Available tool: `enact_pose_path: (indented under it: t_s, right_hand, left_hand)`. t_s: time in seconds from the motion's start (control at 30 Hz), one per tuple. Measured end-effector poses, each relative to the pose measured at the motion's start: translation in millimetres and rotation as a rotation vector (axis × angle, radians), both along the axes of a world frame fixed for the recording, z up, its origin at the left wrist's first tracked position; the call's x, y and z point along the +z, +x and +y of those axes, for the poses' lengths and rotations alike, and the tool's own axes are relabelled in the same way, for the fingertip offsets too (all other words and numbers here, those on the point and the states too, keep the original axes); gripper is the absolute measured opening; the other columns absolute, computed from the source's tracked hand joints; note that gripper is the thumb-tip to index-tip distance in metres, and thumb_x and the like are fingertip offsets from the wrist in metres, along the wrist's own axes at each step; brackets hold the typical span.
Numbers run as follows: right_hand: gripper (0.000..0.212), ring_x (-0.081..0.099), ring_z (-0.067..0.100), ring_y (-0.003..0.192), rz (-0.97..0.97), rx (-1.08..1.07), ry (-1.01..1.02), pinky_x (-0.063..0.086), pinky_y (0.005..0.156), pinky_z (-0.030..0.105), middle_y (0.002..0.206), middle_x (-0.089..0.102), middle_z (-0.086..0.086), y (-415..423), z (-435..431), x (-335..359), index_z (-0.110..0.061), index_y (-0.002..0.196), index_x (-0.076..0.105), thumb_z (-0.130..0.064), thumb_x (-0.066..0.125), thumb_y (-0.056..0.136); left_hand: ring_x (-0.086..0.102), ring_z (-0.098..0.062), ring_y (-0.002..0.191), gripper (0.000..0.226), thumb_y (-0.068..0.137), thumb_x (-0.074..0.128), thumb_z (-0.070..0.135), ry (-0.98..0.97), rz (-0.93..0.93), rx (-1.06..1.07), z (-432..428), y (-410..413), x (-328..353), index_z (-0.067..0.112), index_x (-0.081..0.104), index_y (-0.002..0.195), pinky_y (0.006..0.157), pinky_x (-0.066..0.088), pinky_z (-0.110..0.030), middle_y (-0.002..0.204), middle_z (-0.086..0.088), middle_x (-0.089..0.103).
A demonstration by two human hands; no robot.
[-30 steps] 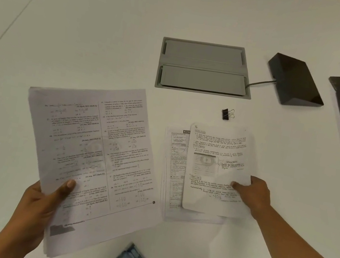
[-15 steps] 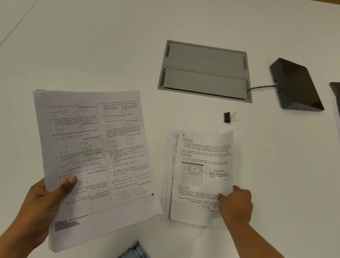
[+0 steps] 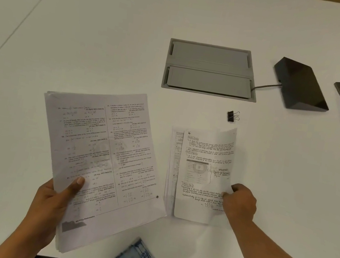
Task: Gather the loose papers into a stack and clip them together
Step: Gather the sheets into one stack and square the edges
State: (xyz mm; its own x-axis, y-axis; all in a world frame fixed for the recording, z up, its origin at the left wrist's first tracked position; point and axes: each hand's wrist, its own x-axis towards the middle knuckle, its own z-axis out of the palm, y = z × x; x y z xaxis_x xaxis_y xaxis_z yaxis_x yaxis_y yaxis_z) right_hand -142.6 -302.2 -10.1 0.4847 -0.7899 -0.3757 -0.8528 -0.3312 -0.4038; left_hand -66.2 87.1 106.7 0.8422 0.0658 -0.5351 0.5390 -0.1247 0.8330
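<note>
Left hand (image 3: 48,205) grips a thick sheaf of printed papers (image 3: 100,162) by its lower corner, thumb on top, holding it tilted above the white table (image 3: 91,25). Right hand (image 3: 239,204) is closed on the right edge of a handwritten sheet (image 3: 204,173), pinching it where it lies over a few more printed sheets (image 3: 173,165) whose left edges peek out beneath. To do this step well, I judge the right hand should catch all the lower sheets together with the top one, not the top one alone, then lay them squarely onto the sheaf and tap the edges level. Small and black, the binder clip (image 3: 232,116) lies untouched on the table just beyond these sheets, within easy reach.
</note>
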Motion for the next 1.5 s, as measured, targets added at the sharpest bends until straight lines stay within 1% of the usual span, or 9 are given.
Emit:
enact_pose_path:
  t_s: [0.13,0.37,0.53,0.67,0.8,0.9,1.23,1.43,1.5]
  right_hand:
    - [0.041,0.066,0.033,0.088,-0.063,-0.061,0.079,0.053,0.073,0.035,0.101,0.070,0.011,-2.9,-4.6,7.8,-0.010,0.115,0.059,-0.018,0.074,0.077]
    - [0.034,0.064,0.027,0.083,-0.322,-0.091,0.328,0.052,0.078,0.035,0.108,0.071,0.016,-14.7,-23.9,43.7,-0.004,0.113,0.067,-0.010,0.075,0.081]
    - [0.028,0.070,0.022,0.084,-0.538,-0.191,0.502,0.055,0.089,0.045,0.094,0.073,0.004,-36.0,-29.7,87.9,-0.018,0.094,0.068,-0.016,0.083,0.071]
    - [0.086,0.075,0.024,0.088,-0.640,-0.204,0.631,0.061,0.074,0.035,0.098,0.078,0.006,-48.5,-30.1,112.2,-0.011,0.108,0.070,-0.045,0.095,0.033]
    - [0.056,0.074,0.030,0.090,-0.690,-0.145,0.707,0.061,0.069,0.035,0.101,0.077,0.012,-47.2,-21.4,134.3,-0.007,0.110,0.068,-0.019,0.082,0.057]
    - [0.039,0.074,0.035,0.087,-0.692,-0.092,0.762,0.061,0.069,0.042,0.098,0.076,0.017,-37.4,-10.8,149.5,-0.003,0.105,0.069,-0.008,0.073,0.066]
    - [0.036,0.074,0.027,0.093,-0.645,0.167,0.808,0.058,0.082,0.046,0.103,0.077,0.006,-1.0,32.8,170.0,-0.016,0.113,0.065,-0.021,0.072,0.078]
    - [0.027,0.074,0.027,0.095,-0.574,0.151,0.887,0.059,0.080,0.041,0.105,0.077,0.008,-3.6,57.2,161.3,-0.013,0.114,0.066,-0.010,0.063,0.087]
    - [0.029,0.074,0.025,0.093,-0.585,0.154,0.841,0.060,0.077,0.037,0.103,0.077,0.005,-3.9,62.1,160.7,-0.016,0.112,0.066,-0.007,0.067,0.085]
  left_hand:
    - [0.071,-0.042,0.090,0.030,0.083,0.066,0.029,-0.001,-0.008,-0.002,1.2,0.2,-1.6,0.018,0.066,0.112,0.081,0.057,-0.061,0.100,-0.010,0.077]
    - [0.072,-0.040,0.087,0.016,0.090,0.064,0.022,0.001,-0.013,-0.009,3.2,5.1,-4.8,0.021,0.068,0.105,0.077,0.059,-0.057,0.092,-0.004,0.080]
    - [0.071,-0.043,0.089,0.015,0.090,0.065,0.024,0.005,-0.009,0.011,-1.9,11.3,0.4,0.021,0.068,0.104,0.081,0.056,-0.064,0.100,-0.011,0.078]
    - [0.071,-0.038,0.090,0.023,0.091,0.064,0.026,-0.005,-0.013,-0.015,-12.1,15.8,4.6,0.018,0.067,0.112,0.077,0.057,-0.062,0.100,-0.010,0.077]
    - [0.075,-0.034,0.085,0.026,0.089,0.066,0.026,-0.041,-0.018,-0.053,-27.3,19.1,8.5,0.016,0.068,0.112,0.065,0.062,-0.045,0.093,-0.004,0.080]
    - [0.076,-0.033,0.084,0.028,0.086,0.068,0.023,-0.112,0.022,-0.075,-42.6,19.1,13.8,0.013,0.068,0.111,0.068,0.062,-0.044,0.096,-0.009,0.080]
    - [0.075,-0.033,0.094,0.029,0.078,0.067,0.030,-0.298,0.011,-0.225,-90.3,6.7,51.5,0.015,0.077,0.101,0.083,0.059,-0.047,0.103,-0.016,0.077]
    - [0.076,-0.014,0.091,0.060,0.087,0.028,0.065,-0.235,0.009,-0.273,-100.8,-3.1,59.3,0.030,0.071,0.109,0.081,0.061,-0.034,0.100,0.004,0.080]
    - [0.076,-0.016,0.092,0.056,0.089,0.033,0.060,-0.233,0.006,-0.264,-99.8,-3.9,59.7,0.026,0.071,0.110,0.082,0.061,-0.036,0.101,0.002,0.079]
